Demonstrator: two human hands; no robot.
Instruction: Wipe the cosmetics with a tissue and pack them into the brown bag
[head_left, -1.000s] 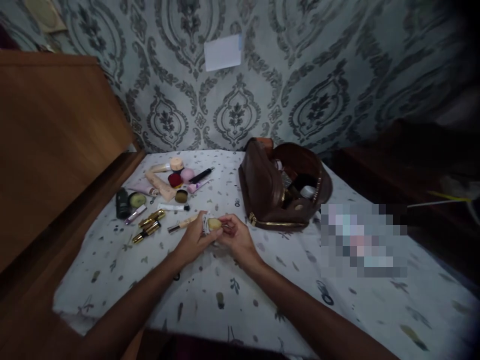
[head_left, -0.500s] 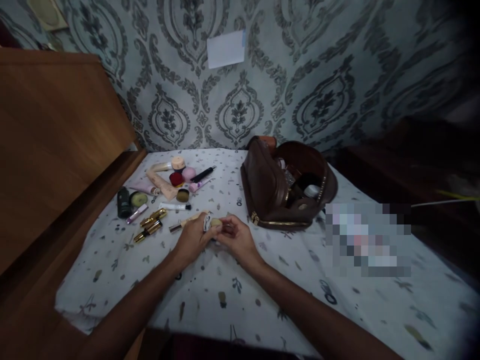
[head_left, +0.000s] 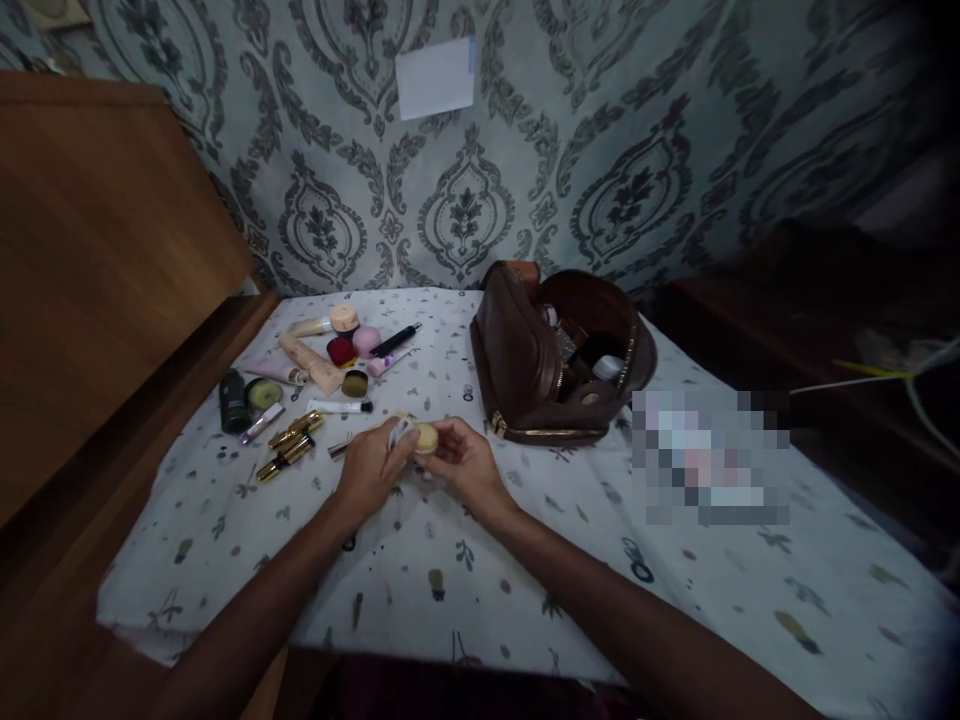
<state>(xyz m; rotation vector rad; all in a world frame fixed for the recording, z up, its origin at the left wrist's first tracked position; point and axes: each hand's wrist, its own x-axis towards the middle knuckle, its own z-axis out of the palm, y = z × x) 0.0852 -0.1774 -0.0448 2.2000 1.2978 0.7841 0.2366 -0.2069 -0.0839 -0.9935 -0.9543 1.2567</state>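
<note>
Gripped in the fingers of the right hand [head_left: 471,466]: a small round pale-yellow item [head_left: 426,438], held between the 2 hands. Pinched in the left hand [head_left: 366,468]: a crumpled white cloth [head_left: 400,432], bunched against the item's near side. Angled inward, both forearms [head_left: 289,565], above a white tablecloth [head_left: 390,600] printed with small plant motifs. Spread beyond the left hand: 2 gold tubes [head_left: 296,431], a black-capped white tube [head_left: 337,406], a dark bottle [head_left: 234,402] and a pink makeup sponge [head_left: 366,342]. Ahead to the right: an open brown bag [head_left: 514,350] with gold zips. Behind: damask wallpaper [head_left: 465,205] bearing 1 white card [head_left: 436,80]. At left: a wooden cabinet [head_left: 97,250].
</note>
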